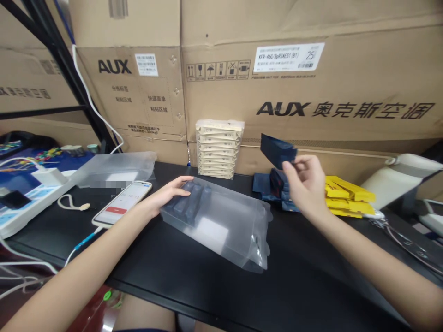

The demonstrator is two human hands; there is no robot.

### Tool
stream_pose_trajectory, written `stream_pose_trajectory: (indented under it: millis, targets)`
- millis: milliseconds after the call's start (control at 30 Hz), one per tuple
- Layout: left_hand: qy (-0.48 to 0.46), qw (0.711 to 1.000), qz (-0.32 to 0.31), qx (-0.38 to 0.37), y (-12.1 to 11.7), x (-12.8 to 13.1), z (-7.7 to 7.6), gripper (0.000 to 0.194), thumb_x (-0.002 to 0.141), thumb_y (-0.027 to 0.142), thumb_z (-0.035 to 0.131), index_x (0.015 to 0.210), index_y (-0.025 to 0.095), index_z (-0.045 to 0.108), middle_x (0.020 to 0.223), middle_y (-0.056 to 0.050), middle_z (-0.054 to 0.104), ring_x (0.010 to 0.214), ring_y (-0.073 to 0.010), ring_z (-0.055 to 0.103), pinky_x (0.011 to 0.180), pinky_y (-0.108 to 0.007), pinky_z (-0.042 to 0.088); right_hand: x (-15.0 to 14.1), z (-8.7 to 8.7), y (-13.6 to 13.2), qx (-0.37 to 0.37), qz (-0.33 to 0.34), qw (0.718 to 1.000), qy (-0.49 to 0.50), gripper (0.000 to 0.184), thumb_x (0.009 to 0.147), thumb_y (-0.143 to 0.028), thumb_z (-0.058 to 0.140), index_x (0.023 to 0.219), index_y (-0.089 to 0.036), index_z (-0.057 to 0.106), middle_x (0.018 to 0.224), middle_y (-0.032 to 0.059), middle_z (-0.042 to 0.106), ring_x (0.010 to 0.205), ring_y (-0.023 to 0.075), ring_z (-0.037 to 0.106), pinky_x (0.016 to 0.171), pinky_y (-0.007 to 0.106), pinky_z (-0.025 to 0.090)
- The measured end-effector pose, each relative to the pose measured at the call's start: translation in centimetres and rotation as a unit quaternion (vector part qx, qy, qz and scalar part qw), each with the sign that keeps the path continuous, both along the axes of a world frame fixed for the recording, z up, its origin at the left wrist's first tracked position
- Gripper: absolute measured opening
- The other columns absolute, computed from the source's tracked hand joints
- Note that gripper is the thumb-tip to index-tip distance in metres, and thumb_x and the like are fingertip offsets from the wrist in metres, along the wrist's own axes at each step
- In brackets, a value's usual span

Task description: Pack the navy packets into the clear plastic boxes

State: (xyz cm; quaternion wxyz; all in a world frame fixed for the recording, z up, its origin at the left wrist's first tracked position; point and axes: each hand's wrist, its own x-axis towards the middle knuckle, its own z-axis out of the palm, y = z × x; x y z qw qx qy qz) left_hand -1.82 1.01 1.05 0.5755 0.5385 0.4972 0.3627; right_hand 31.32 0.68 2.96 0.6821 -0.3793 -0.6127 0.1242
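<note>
On the black table (pixel 311 281) lies a clear plastic box (pixel 238 216), its flapped end facing right. Several dark blue packets (pixel 188 207) sit in a row inside its left end. My left hand (pixel 173 191) grips that end from above, fingers over the far edge. Raised to the right of the box, my right hand (pixel 306 182) pinches one dark blue packet (pixel 277 148) between thumb and fingers. Below and behind this hand is a pile of similar blue packets (pixel 266 184), partly hidden by it.
Yellow packets (pixel 349 198) and a white bottle (pixel 398 180) are at the right. A cream-coloured stack (pixel 219 152) stands against large cardboard boxes (pixel 221 101). At the left are a charging phone (pixel 117 207), another clear plastic box (pixel 114 166) and a power strip (pixel 38 198) with cables.
</note>
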Motion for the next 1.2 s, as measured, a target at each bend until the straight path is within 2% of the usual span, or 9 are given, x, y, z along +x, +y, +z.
stream_pose_trajectory:
  millis: [67, 133, 267, 367, 600, 767, 900, 1067, 1200]
  targets:
    - [0.010, 1.000, 0.018, 0.011, -0.3, 0.6, 0.1, 0.059, 0.063, 0.025, 0.070, 0.120, 0.026, 0.056, 0.130, -0.002, 0.058, 0.121, -0.0272, 0.054, 0.097, -0.037, 0.047, 0.6, 0.2, -0.8, -0.093, 0.042, 0.984, 0.148, 0.015, 0.078, -0.032, 0.064, 0.078, -0.025, 0.050, 0.081, -0.0021, 0.065, 0.082, 0.0173, 0.066, 0.083, 0.041, 0.058]
    - [0.013, 0.999, 0.031, 0.013, -0.7, 1.1, 0.1, 0.058, 0.064, 0.025, 0.067, 0.121, 0.026, 0.054, 0.130, -0.002, 0.058, 0.123, -0.0282, 0.053, 0.101, -0.040, 0.044, 1.8, -0.2, -1.8, -0.222, 0.107, 0.946, 0.212, 0.010, 0.076, -0.030, 0.062, 0.078, -0.024, 0.054, 0.085, -0.0017, 0.067, 0.085, 0.0187, 0.068, 0.085, 0.043, 0.058]
    - [0.004, 0.999, 0.031, 0.021, -1.3, 1.9, -0.2, 0.057, 0.068, 0.024, 0.063, 0.124, 0.025, 0.050, 0.133, -0.004, 0.055, 0.124, -0.0278, 0.051, 0.103, -0.040, 0.042, 4.1, -1.6, -3.9, -0.351, 0.143, 0.900, 0.214, 0.011, 0.082, -0.029, 0.050, 0.083, -0.024, 0.060, 0.084, 0.0045, 0.070, 0.076, 0.0187, 0.069, 0.075, 0.038, 0.060]
    - [-0.002, 1.000, 0.011, 0.021, -1.6, 2.2, -0.4, 0.061, 0.068, 0.022, 0.062, 0.126, 0.027, 0.047, 0.135, -0.003, 0.053, 0.125, -0.0264, 0.051, 0.100, -0.037, 0.045, 4.6, -2.2, -4.7, -0.405, 0.112, 0.885, 0.203, 0.013, 0.082, -0.034, 0.054, 0.089, -0.026, 0.062, 0.081, 0.0031, 0.070, 0.067, 0.0167, 0.067, 0.063, 0.032, 0.061]
    - [0.009, 1.000, -0.028, 0.008, -1.9, 1.8, 0.0, 0.075, 0.065, 0.025, 0.073, 0.133, 0.026, 0.041, 0.129, -0.009, 0.053, 0.123, -0.0269, 0.051, 0.100, -0.040, 0.043, 4.8, -2.0, -5.3, -0.421, 0.114, 0.875, 0.212, 0.055, 0.060, -0.025, 0.080, 0.112, -0.034, 0.063, 0.084, -0.0036, 0.066, 0.058, 0.0081, 0.058, 0.051, 0.018, 0.055]
    - [0.034, 0.998, -0.054, 0.026, -1.4, 1.2, -0.2, 0.082, 0.056, 0.023, 0.082, 0.130, 0.021, 0.046, 0.120, -0.010, 0.058, 0.119, -0.0241, 0.052, 0.106, -0.039, 0.036, 7.4, -1.1, -4.9, -0.416, 0.086, 0.891, 0.159, 0.041, 0.057, -0.026, 0.079, 0.097, -0.030, 0.070, 0.095, 0.0024, 0.069, 0.076, 0.0153, 0.063, 0.061, 0.022, 0.056]
    - [0.034, 0.998, -0.050, 0.020, -1.5, 1.2, -0.2, 0.077, 0.056, 0.023, 0.083, 0.125, 0.021, 0.049, 0.122, -0.010, 0.058, 0.120, -0.0235, 0.051, 0.108, -0.038, 0.033, 8.9, -0.7, -4.9, -0.422, 0.036, 0.902, 0.086, 0.036, 0.056, -0.024, 0.076, 0.091, -0.030, 0.071, 0.081, 0.0070, 0.068, 0.060, 0.0173, 0.060, 0.046, 0.025, 0.048]
    - [0.018, 0.999, -0.037, 0.009, -1.4, 1.2, -0.3, 0.073, 0.055, 0.025, 0.085, 0.119, 0.022, 0.051, 0.127, -0.008, 0.057, 0.126, -0.0237, 0.048, 0.110, -0.038, 0.032, 9.0, -0.3, -5.6, -0.493, 0.053, 0.868, 0.027, 0.044, 0.052, -0.029, 0.081, 0.094, -0.030, 0.067, 0.077, 0.0043, 0.066, 0.057, 0.0170, 0.059, 0.041, 0.025, 0.049]
    - [0.000, 0.999, -0.032, 0.011, -1.1, 1.1, -0.7, 0.072, 0.055, 0.026, 0.085, 0.118, 0.022, 0.051, 0.124, -0.008, 0.060, 0.123, -0.0235, 0.051, 0.110, -0.039, 0.034, 8.6, -1.1, -5.6, -0.513, 0.114, 0.848, 0.068, 0.053, 0.054, -0.029, 0.083, 0.103, -0.027, 0.062, 0.080, -0.0003, 0.065, 0.061, 0.0138, 0.061, 0.048, 0.023, 0.055]
